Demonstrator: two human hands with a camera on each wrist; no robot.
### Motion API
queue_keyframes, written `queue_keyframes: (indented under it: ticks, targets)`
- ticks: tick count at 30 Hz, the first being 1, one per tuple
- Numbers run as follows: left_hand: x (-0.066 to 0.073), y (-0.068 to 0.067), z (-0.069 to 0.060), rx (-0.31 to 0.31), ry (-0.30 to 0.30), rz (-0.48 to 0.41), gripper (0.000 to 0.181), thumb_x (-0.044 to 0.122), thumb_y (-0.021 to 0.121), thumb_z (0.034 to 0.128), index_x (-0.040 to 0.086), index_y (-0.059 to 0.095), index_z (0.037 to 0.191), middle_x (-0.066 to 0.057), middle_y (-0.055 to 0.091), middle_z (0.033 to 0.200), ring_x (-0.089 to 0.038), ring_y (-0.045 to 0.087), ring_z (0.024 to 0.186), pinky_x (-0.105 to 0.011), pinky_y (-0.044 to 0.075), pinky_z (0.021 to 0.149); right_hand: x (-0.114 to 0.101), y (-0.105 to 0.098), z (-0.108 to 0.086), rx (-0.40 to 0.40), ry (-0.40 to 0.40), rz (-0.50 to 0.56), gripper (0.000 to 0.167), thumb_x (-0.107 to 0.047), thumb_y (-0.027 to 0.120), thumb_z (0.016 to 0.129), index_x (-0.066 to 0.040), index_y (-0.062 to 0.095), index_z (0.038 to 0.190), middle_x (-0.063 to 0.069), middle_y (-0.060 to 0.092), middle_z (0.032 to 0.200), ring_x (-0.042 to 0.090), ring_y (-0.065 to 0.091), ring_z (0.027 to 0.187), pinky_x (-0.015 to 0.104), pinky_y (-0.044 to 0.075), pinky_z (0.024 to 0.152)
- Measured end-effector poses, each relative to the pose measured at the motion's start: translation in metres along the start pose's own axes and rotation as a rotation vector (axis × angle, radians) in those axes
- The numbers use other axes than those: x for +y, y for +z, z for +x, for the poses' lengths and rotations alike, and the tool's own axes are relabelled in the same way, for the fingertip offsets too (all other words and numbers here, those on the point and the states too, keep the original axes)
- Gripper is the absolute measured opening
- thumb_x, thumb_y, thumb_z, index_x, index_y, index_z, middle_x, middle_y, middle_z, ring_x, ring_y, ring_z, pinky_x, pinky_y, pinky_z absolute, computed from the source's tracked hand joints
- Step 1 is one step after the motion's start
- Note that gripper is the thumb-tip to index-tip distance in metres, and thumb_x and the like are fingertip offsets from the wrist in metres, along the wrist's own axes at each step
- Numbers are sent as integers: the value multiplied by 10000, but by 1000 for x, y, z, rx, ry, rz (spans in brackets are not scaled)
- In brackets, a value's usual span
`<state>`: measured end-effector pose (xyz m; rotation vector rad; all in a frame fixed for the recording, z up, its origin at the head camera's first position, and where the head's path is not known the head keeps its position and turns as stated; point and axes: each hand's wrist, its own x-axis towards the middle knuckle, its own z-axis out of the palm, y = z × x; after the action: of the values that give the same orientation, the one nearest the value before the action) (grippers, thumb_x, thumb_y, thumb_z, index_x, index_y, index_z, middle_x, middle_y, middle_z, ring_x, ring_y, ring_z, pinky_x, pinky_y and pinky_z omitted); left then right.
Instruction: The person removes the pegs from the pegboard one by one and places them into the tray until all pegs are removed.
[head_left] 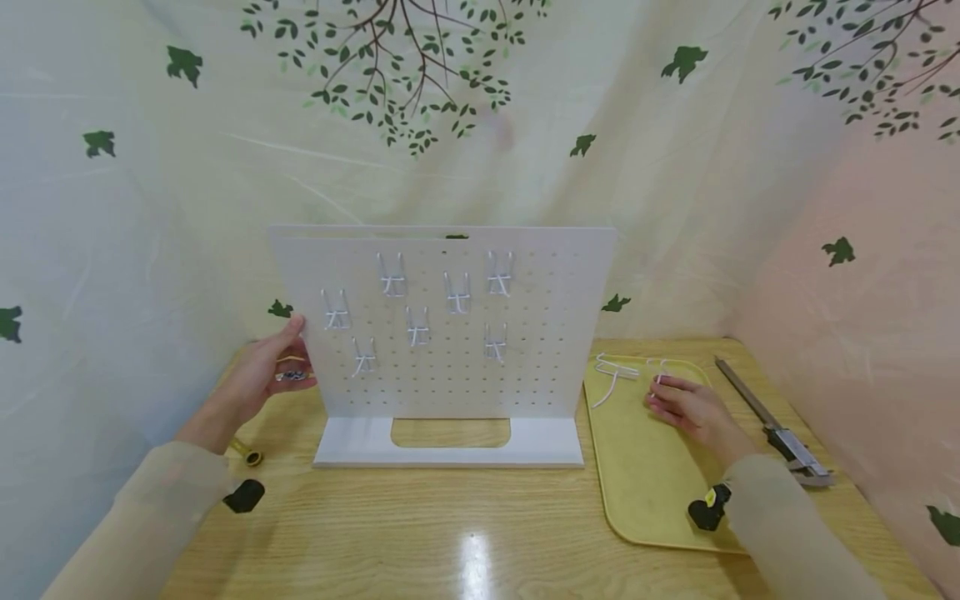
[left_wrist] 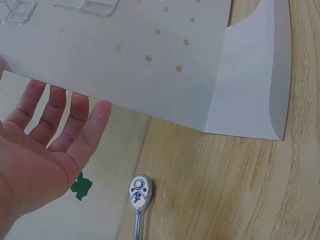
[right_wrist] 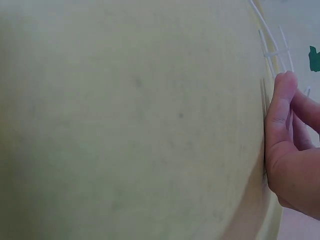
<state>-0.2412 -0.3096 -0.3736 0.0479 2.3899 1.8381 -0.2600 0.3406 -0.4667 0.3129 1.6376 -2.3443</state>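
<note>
A white pegboard [head_left: 547,333] stands upright on its base, with several white wire hooks [head_left: 457,296] hanging on its front. My left hand [head_left: 262,375] grips the board's left edge, thumb at the front and fingers behind it; the fingertips [left_wrist: 82,112] are partly hidden by the panel in the left wrist view. On the right, my right hand [head_left: 690,408] pinches a white wire hook [right_wrist: 276,52] low over the yellow tray [head_left: 630,492]. Another white hook [head_left: 617,371] lies at the tray's far left corner, beside the pinching fingers.
A caliper [head_left: 780,433] lies on the wooden table right of the tray. Left of the board is a ratchet wrench [left_wrist: 140,195], and a brass-coloured ring-ended tool [head_left: 251,455] lies near my left forearm. A leaf-patterned curtain [head_left: 450,183] hangs close behind the board.
</note>
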Motion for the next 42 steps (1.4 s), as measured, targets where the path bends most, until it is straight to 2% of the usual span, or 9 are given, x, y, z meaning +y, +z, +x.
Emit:
queue_keyframes:
  ticks: [5,8,12,20,25,35,42]
  targets:
    - [0,0,-1,1,-5,2,647,678,425,990,112,541,1281,-111,589,1174,-208,654,981,-366,598,845,-1,0,1,25,16,-8,125,24,576,1014,-70,658,1012,70,749,860,175,747,809,291,609,760]
    - [0,0,-1,2,-5,0,654,681,428,987,107,541,1278,-117,588,1177,-207,655,978,-364,599,842,0,-1,2,25,13,-15,104,21,577,1015,-49,617,1081,68,750,876,176,747,822,296,608,773]
    - [0,0,-1,1,0,-8,645,665,430,997,91,548,1266,-95,604,1151,-206,656,969,-361,600,839,1,-1,2,15,5,-24,202,31,567,1016,-21,548,1210,65,753,912,178,746,845,304,605,792]
    - [0,0,0,-2,-3,9,666,681,420,990,93,540,1278,-111,590,1169,-214,651,981,-361,598,842,1,2,0,4,1,-29,207,62,558,1009,-46,580,1184,64,752,923,179,744,855,309,605,799]
    - [0,0,0,1,-6,18,693,696,421,979,89,533,1293,-138,576,1189,-219,648,984,-360,598,842,0,2,-1,3,5,-38,278,56,556,1012,0,515,1281,61,749,935,174,741,870,312,602,814]
    - [-1,0,0,-1,-1,21,690,699,422,977,102,534,1302,-147,575,1198,-228,649,992,-364,598,842,1,0,0,-8,25,-44,379,49,567,1010,15,441,1365,48,746,973,158,734,904,313,593,844]
    - [-1,-1,0,0,2,21,669,698,420,978,124,542,1298,-137,576,1197,-223,647,997,-361,597,842,2,-3,-1,-35,8,-32,433,68,565,1004,14,419,1408,22,733,1009,167,730,923,319,590,858]
